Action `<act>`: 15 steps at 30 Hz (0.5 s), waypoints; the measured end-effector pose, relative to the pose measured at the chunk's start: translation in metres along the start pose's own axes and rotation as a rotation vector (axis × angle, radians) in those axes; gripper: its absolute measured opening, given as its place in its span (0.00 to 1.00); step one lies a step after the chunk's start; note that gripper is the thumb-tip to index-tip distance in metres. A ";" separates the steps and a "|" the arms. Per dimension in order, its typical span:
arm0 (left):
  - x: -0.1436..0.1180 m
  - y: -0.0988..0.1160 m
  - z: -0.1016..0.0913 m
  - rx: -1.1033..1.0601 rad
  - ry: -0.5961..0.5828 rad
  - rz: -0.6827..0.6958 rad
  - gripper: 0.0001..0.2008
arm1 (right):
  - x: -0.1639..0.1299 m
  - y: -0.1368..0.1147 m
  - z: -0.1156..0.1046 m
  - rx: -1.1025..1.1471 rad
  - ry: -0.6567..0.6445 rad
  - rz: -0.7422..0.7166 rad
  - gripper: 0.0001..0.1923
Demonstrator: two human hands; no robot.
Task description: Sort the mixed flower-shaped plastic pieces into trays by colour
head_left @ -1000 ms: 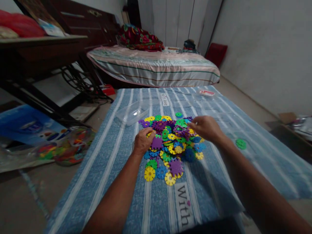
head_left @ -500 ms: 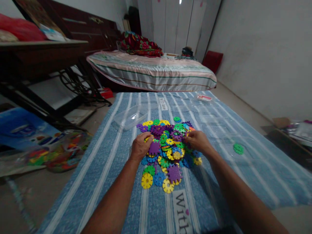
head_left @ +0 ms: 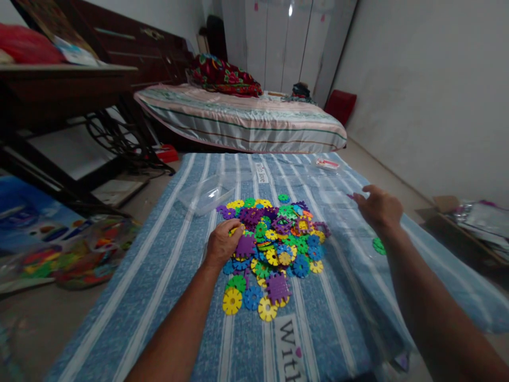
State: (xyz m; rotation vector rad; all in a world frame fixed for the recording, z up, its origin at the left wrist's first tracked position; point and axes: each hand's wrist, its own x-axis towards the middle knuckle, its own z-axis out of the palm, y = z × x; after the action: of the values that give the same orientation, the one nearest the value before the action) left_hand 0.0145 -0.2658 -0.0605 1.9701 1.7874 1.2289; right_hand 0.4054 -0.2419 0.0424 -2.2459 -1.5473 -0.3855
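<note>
A loose heap of plastic notched pieces [head_left: 262, 246], flat discs and squares in purple, yellow, green and blue, lies on the striped cloth [head_left: 175, 297]. At its left edge is my left hand [head_left: 223, 241], thumb and fingers closed around a yellow notched disc [head_left: 235, 230], partly hidden. A purple square piece [head_left: 245, 245] lies beside that thumb. Well to the right of the heap, my right hand [head_left: 379, 209] is raised over the cloth. It pinches a small purple notched piece [head_left: 351, 197], seen nearly edge-on. Green discs [head_left: 379, 245] lie below the right wrist, partly covered by it.
A clear plastic box [head_left: 207, 193] stands behind the heap on the left. Faint clear plastic trays [head_left: 338, 197] are on the right, and a small red-and-white packet [head_left: 327, 163] lies at the far edge. A bed [head_left: 246, 122] stands beyond; a sewing-machine table [head_left: 67, 74] is at left.
My right hand has left the heap's right side and moved right and up with a purple piece. My left hand stays at the heap's left edge. The view has shifted slightly.
</note>
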 end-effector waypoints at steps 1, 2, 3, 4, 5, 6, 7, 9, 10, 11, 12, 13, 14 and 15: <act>0.000 0.000 0.000 -0.001 -0.001 -0.003 0.12 | -0.006 0.000 0.005 0.011 -0.013 -0.024 0.17; 0.000 0.000 0.000 -0.003 -0.001 -0.006 0.12 | -0.014 -0.002 0.010 0.032 -0.042 -0.056 0.16; 0.001 0.000 0.000 -0.004 -0.002 -0.008 0.12 | -0.023 -0.005 0.016 0.063 -0.083 -0.096 0.14; 0.001 0.000 -0.001 -0.005 -0.003 -0.009 0.12 | -0.034 -0.009 0.023 0.104 -0.129 -0.146 0.13; 0.001 0.000 -0.001 -0.004 -0.005 -0.011 0.12 | -0.045 -0.015 0.029 0.155 -0.177 -0.205 0.12; 0.000 0.001 -0.002 -0.002 -0.007 -0.012 0.13 | -0.056 -0.020 0.036 0.212 -0.211 -0.267 0.12; 0.000 0.001 -0.002 0.001 -0.009 -0.014 0.13 | -0.065 -0.026 0.042 0.266 -0.230 -0.332 0.12; 0.000 0.001 -0.003 0.009 -0.013 -0.020 0.14 | -0.081 -0.038 0.053 0.356 -0.222 -0.442 0.11; -0.001 0.001 -0.003 0.012 -0.017 -0.023 0.15 | -0.086 -0.043 0.057 0.396 -0.208 -0.486 0.11; -0.001 0.001 -0.003 0.015 -0.021 -0.024 0.15 | -0.090 -0.047 0.061 0.432 -0.193 -0.523 0.11; -0.001 0.001 -0.003 0.017 -0.021 -0.026 0.15 | -0.093 -0.051 0.064 0.461 -0.179 -0.550 0.12; -0.001 0.001 -0.003 0.018 -0.021 -0.028 0.15 | -0.095 -0.055 0.067 0.481 -0.171 -0.569 0.13; -0.001 0.001 -0.003 0.017 -0.022 -0.029 0.15 | -0.096 -0.058 0.069 0.491 -0.168 -0.580 0.15; 0.000 0.001 -0.002 0.014 -0.021 -0.030 0.15 | -0.096 -0.061 0.070 0.490 -0.171 -0.582 0.17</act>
State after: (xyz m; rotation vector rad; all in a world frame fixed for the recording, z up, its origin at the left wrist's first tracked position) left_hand 0.0133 -0.2672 -0.0587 1.9485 1.8136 1.1854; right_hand 0.3151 -0.2703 -0.0522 -1.4695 -2.1021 0.0456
